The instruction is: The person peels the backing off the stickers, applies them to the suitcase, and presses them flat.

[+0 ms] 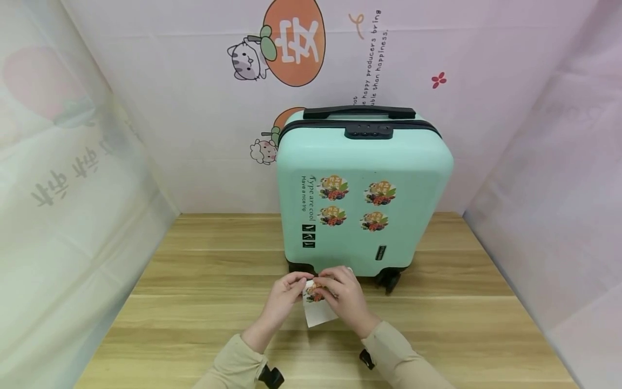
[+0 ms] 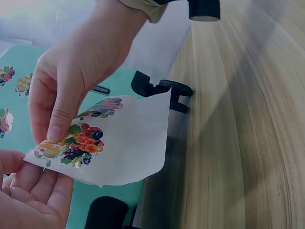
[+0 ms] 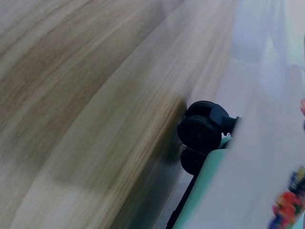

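Both hands hold a white sticker sheet (image 1: 318, 315) low in front of a mint-green suitcase (image 1: 413, 162). My left hand (image 1: 282, 297) grips one edge between thumb and fingers. From the other side, my right hand (image 1: 346, 296) pinches the sheet near a fruit sticker (image 2: 85, 145), its thumb at the sticker's edge in the left wrist view. A second fruit print (image 2: 107, 106) shows farther back on the curved sheet. Neither hand appears in the right wrist view, where the blurred sheet (image 3: 252, 162) fills the right side.
Several round fruit stickers (image 1: 380, 193) are on the suitcase front. The suitcase stands upright on black wheels (image 1: 387, 280), with its black handle (image 1: 359, 112) on top. A wooden table (image 1: 209, 302) lies beneath, and printed white cloth (image 1: 194, 108) hangs behind and at both sides.
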Action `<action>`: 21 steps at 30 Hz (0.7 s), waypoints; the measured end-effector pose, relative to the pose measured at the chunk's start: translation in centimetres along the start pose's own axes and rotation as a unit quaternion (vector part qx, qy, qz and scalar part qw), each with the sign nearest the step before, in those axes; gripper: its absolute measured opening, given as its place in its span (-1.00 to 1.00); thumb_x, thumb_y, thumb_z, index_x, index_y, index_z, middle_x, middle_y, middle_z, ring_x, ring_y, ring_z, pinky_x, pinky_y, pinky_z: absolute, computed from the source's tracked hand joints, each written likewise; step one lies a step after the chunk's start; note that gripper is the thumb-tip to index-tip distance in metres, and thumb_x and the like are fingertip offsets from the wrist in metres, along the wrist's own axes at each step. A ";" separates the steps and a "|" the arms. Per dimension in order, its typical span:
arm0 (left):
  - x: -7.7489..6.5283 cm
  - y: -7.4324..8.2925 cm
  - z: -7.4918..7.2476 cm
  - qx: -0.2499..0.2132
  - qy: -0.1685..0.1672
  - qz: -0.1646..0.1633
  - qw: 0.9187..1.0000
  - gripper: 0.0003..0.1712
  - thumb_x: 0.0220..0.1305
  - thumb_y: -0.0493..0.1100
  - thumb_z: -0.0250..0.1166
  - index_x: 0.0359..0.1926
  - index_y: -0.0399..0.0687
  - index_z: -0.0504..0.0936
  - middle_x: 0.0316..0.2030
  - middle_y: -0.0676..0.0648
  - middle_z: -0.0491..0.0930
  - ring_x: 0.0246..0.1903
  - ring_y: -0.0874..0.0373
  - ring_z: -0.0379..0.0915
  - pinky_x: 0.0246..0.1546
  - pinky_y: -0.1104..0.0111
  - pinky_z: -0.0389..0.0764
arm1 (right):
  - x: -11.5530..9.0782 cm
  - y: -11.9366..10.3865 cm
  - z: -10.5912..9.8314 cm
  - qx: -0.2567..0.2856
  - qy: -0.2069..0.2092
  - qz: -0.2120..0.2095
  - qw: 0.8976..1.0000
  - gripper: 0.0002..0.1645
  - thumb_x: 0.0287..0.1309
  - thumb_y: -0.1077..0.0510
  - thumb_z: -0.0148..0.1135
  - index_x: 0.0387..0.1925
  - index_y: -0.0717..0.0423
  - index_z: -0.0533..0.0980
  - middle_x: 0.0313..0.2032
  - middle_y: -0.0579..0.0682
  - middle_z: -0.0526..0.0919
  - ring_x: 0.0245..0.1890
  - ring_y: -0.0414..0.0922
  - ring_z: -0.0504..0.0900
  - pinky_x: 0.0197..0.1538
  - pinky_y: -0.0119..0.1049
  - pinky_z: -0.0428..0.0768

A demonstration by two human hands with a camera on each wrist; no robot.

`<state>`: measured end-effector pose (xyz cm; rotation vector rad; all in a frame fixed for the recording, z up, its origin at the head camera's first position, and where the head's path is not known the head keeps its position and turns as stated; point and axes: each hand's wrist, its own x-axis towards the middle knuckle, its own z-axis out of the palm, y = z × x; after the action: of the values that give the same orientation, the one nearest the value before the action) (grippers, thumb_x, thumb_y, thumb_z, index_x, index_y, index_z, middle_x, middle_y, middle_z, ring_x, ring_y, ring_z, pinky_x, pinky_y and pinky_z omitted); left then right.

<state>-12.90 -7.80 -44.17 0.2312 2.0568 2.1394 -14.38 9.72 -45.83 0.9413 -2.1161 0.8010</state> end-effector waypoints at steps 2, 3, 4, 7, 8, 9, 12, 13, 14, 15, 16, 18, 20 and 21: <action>0.0 -0.1 0.0 -0.001 0.001 0.000 1.000 -0.64 0.43 -0.23 0.01 0.04 -0.46 0.48 -0.03 -0.34 0.60 -0.15 0.18 0.58 -0.11 0.37 0.61 | 0.0 0.1 0.1 0.005 0.001 0.001 1.000 -0.71 -0.20 0.24 0.48 -0.29 0.09 0.68 -0.25 -0.01 0.63 -0.25 -0.15 0.52 -0.27 -0.30 0.47; 0.0 -0.1 0.0 -0.001 -0.001 0.002 1.000 -0.64 0.42 -0.23 0.01 0.05 -0.46 0.48 -0.03 -0.34 0.59 -0.14 0.17 0.58 -0.11 0.38 0.60 | 0.0 0.1 0.1 0.005 0.002 0.002 1.000 -0.71 -0.20 0.25 0.48 -0.30 0.09 0.68 -0.25 -0.02 0.63 -0.26 -0.15 0.52 -0.27 -0.30 0.47; 0.1 -0.1 -0.1 0.000 -0.004 0.002 1.000 -0.64 0.42 -0.23 0.01 0.05 -0.46 0.48 -0.03 -0.35 0.59 -0.14 0.17 0.58 -0.11 0.38 0.60 | 0.0 0.1 0.1 0.004 0.002 0.004 1.000 -0.71 -0.20 0.25 0.49 -0.31 0.08 0.68 -0.25 -0.03 0.63 -0.26 -0.16 0.52 -0.27 -0.30 0.47; 0.1 -0.4 -0.2 0.007 -0.016 0.005 1.000 -0.63 0.42 -0.23 0.01 0.07 -0.46 0.46 -0.02 -0.35 0.59 -0.15 0.19 0.58 -0.09 0.37 0.60 | 0.0 0.1 0.1 -0.001 0.005 0.006 1.000 -0.72 -0.23 0.25 0.51 -0.34 0.08 0.68 -0.27 -0.06 0.63 -0.29 -0.18 0.52 -0.29 -0.31 0.47; 0.1 -0.5 -0.3 0.010 -0.021 0.006 1.000 -0.63 0.42 -0.22 0.01 0.07 -0.46 0.46 -0.02 -0.35 0.59 -0.15 0.21 0.58 -0.08 0.37 0.60 | -0.1 0.1 0.2 -0.002 0.007 0.003 1.000 -0.72 -0.24 0.25 0.52 -0.35 0.08 0.68 -0.28 -0.06 0.63 -0.30 -0.18 0.52 -0.29 -0.31 0.48; 0.1 -0.6 -0.3 0.014 -0.026 0.009 1.000 -0.62 0.43 -0.22 0.01 0.08 -0.47 0.45 -0.01 -0.35 0.58 -0.15 0.22 0.58 -0.07 0.36 0.60 | -0.1 0.2 0.2 -0.002 0.010 0.001 1.000 -0.72 -0.25 0.26 0.52 -0.36 0.08 0.68 -0.29 -0.07 0.63 -0.31 -0.18 0.52 -0.29 -0.31 0.48; 0.1 -0.9 -0.4 0.026 -0.034 0.010 0.999 -0.60 0.43 -0.22 0.01 0.11 -0.47 0.42 0.00 -0.34 0.58 -0.14 0.25 0.57 -0.06 0.37 0.60 | -0.3 0.3 0.3 -0.003 0.018 -0.008 1.000 -0.72 -0.29 0.28 0.54 -0.39 0.09 0.68 -0.32 -0.07 0.63 -0.33 -0.17 0.53 -0.30 -0.31 0.49; 0.1 -1.0 -0.4 0.026 -0.035 0.009 0.999 -0.61 0.42 -0.22 0.01 0.11 -0.47 0.42 0.00 -0.34 0.58 -0.14 0.24 0.58 -0.06 0.37 0.60 | -0.4 0.3 0.4 -0.003 0.019 -0.010 1.000 -0.72 -0.30 0.28 0.54 -0.40 0.09 0.68 -0.32 -0.07 0.63 -0.33 -0.17 0.53 -0.30 -0.31 0.49; 0.1 -1.1 -0.4 0.028 -0.035 0.010 0.999 -0.61 0.42 -0.23 0.01 0.12 -0.47 0.42 -0.01 -0.35 0.58 -0.13 0.21 0.58 -0.06 0.37 0.60 | -0.4 0.3 0.4 -0.004 0.018 -0.008 1.000 -0.73 -0.30 0.28 0.54 -0.40 0.09 0.68 -0.32 -0.07 0.63 -0.33 -0.17 0.53 -0.29 -0.32 0.49; 0.1 -1.1 -0.4 0.028 -0.035 0.009 0.999 -0.61 0.42 -0.24 0.01 0.12 -0.46 0.42 -0.01 -0.35 0.58 -0.12 0.18 0.58 -0.06 0.37 0.60 | -0.5 0.3 0.5 -0.005 0.020 -0.010 1.000 -0.73 -0.30 0.28 0.54 -0.41 0.10 0.68 -0.33 -0.07 0.63 -0.34 -0.17 0.53 -0.29 -0.31 0.49; 0.0 -1.1 -0.4 0.026 -0.032 0.007 0.999 -0.62 0.42 -0.25 0.01 0.12 -0.45 0.42 -0.02 -0.35 0.59 -0.11 0.13 0.59 -0.05 0.36 0.60 | -0.5 0.3 0.5 -0.006 0.022 -0.011 1.000 -0.73 -0.31 0.28 0.54 -0.41 0.10 0.68 -0.33 -0.07 0.63 -0.34 -0.17 0.53 -0.29 -0.31 0.49; 0.0 -1.1 -0.3 0.021 -0.027 0.006 0.999 -0.62 0.42 -0.25 0.00 0.13 -0.45 0.41 -0.04 -0.36 0.60 -0.09 0.06 0.59 -0.04 0.31 0.60 | -0.6 0.3 0.6 -0.008 0.020 -0.007 1.000 -0.75 -0.28 0.27 0.53 -0.41 0.10 0.69 -0.34 -0.08 0.63 -0.35 -0.18 0.52 -0.31 -0.31 0.48; 0.0 -1.1 -0.3 0.015 -0.019 0.003 1.000 -0.62 0.42 -0.26 0.00 0.13 -0.45 0.41 -0.06 -0.35 0.61 -0.10 0.06 0.59 -0.04 0.30 0.60 | -0.6 0.2 0.6 -0.009 0.020 -0.004 1.000 -0.76 -0.26 0.27 0.52 -0.40 0.09 0.69 -0.34 -0.08 0.63 -0.35 -0.18 0.52 -0.31 -0.33 0.47; 0.0 -1.1 -0.2 0.010 -0.014 0.000 1.000 -0.62 0.42 -0.25 0.01 0.12 -0.46 0.41 -0.07 -0.34 0.61 -0.11 0.08 0.59 -0.04 0.29 0.60 | -0.6 0.3 0.7 -0.010 0.021 -0.006 1.000 -0.76 -0.26 0.27 0.52 -0.40 0.09 0.69 -0.34 -0.08 0.63 -0.35 -0.18 0.52 -0.31 -0.34 0.47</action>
<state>-12.92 -7.99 -45.24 0.2640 2.0640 2.1034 -14.51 9.60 -46.73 0.9175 -2.0764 0.7870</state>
